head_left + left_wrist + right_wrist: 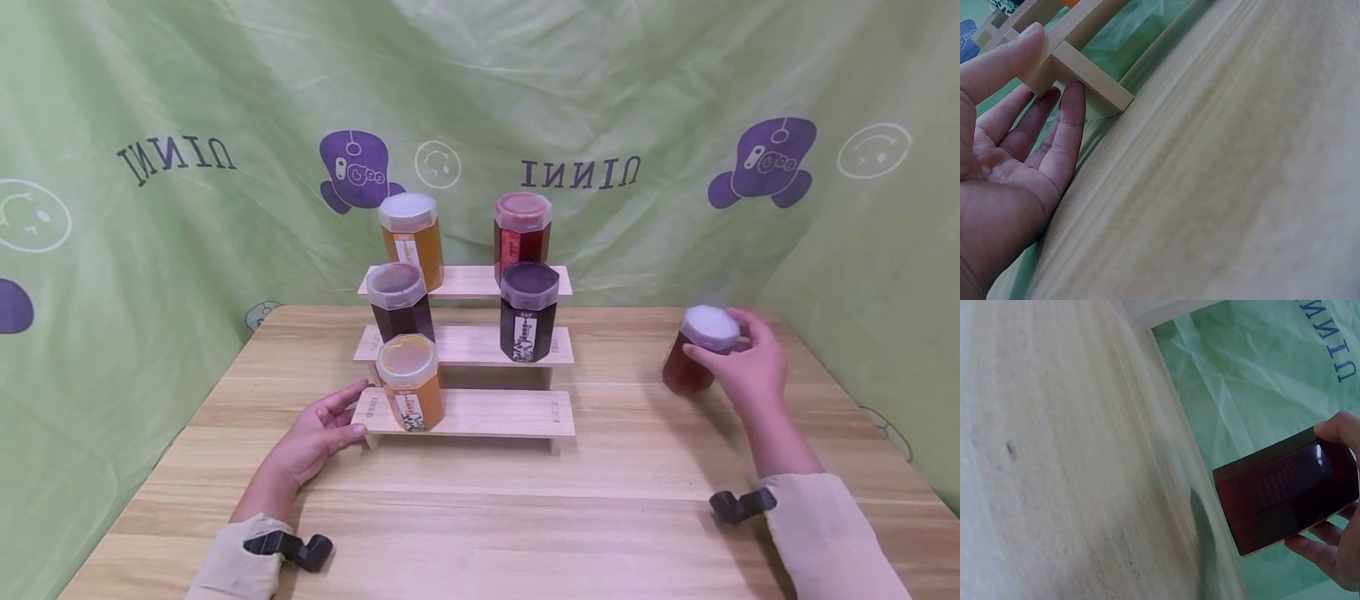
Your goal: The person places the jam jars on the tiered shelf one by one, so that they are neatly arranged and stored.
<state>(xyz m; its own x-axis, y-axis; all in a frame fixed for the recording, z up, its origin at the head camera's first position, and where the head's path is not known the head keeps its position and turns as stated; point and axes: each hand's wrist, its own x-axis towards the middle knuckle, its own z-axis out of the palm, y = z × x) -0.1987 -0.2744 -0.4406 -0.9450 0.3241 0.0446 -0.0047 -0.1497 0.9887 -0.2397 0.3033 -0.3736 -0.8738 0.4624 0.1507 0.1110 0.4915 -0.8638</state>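
Observation:
At the right of the table, my right hand [750, 367] grips a dark red jar [686, 367] near its white lid, thumb on one side and fingers on the other. The jar's dark, glossy body [1285, 494] tilts in the right wrist view and seems held off the table. My left hand [315, 433] pinches the left end of the lowest step of a wooden tiered stand [495, 412]. Its thumb and fingers [1069, 125] lie on opposite sides of the wood in the left wrist view. An orange jar [412, 392] stands on that step, close to this hand.
On the middle step stand a dark jar [397, 304] at left and a dark purple jar [528, 317] at right. The top step bears a yellow jar [416, 246] and a red jar [522, 233]. A green printed curtain [645, 75] hangs behind the wooden table [480, 525].

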